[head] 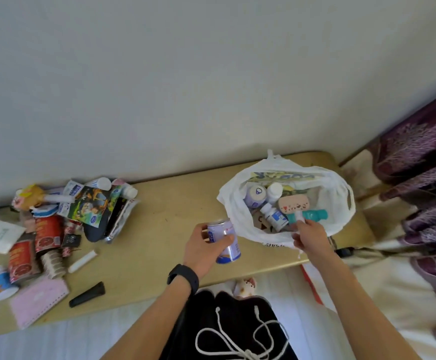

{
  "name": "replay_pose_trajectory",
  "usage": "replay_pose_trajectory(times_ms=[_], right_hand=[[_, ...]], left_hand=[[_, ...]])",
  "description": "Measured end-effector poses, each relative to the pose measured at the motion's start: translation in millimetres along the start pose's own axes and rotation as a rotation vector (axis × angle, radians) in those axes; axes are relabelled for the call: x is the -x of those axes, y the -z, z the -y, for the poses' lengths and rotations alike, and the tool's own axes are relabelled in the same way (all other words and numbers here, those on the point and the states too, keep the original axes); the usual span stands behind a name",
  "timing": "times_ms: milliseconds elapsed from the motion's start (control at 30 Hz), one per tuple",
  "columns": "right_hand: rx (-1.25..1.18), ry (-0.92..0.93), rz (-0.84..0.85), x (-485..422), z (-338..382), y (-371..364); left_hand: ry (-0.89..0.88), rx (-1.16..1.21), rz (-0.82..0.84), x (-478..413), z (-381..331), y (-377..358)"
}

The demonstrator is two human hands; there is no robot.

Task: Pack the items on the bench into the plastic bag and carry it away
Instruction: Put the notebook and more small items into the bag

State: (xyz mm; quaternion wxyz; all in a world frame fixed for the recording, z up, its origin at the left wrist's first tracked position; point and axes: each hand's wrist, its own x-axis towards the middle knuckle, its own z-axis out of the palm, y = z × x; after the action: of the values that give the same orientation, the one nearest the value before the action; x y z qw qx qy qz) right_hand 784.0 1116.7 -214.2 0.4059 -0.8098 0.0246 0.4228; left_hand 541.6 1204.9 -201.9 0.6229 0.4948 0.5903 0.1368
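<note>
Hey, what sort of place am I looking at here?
Most likely a bedroom in a home. A low wooden bench stands against a plain wall, purple patterned curtains hang at the right, and white bedding lies in front of it. Household odds and ends clutter the bench.

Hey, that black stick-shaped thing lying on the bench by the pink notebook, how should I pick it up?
Probably from above, fingers pinching across the middle of the black stick. It lies flat on the bench with bare wood along both long sides, and one end is thicker, so the middle looks steadiest.
</note>
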Motion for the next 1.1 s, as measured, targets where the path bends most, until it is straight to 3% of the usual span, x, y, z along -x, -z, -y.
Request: replay_pose_trajectory(times_ms=[167,400,567,667,767,967,1100], right_hand=[[-0.183,-0.126,0.021,-60,9,25],[-0.390,-0.063,0.123,-60,1,38],[-0.187,-0.013,0.441,-6,-18,37],[-0.207,-0.016,0.553,13,-26,36],[-0.168,0.020,0.534,16,-28,43],[-0.043,0.094,0.432,13,-25,61],[-0.186,0.091,0.299,2,-23,69]], left_hand=[[0.005,-0.087,0.035,1,-7,-41],[0.011,-0.124,0.048,-7,-12,-74],[0.008,-0.134,0.144,-11,-22,-100],[-0.059,-0.353,0.269,-11,-24,-118],[-0.219,-0.663,0.364,-13,-28,-134],[-0.404,-0.880,0.452,-16,-31,-144],[-0.674,-1.155,0.316,-24,-24,-131]])
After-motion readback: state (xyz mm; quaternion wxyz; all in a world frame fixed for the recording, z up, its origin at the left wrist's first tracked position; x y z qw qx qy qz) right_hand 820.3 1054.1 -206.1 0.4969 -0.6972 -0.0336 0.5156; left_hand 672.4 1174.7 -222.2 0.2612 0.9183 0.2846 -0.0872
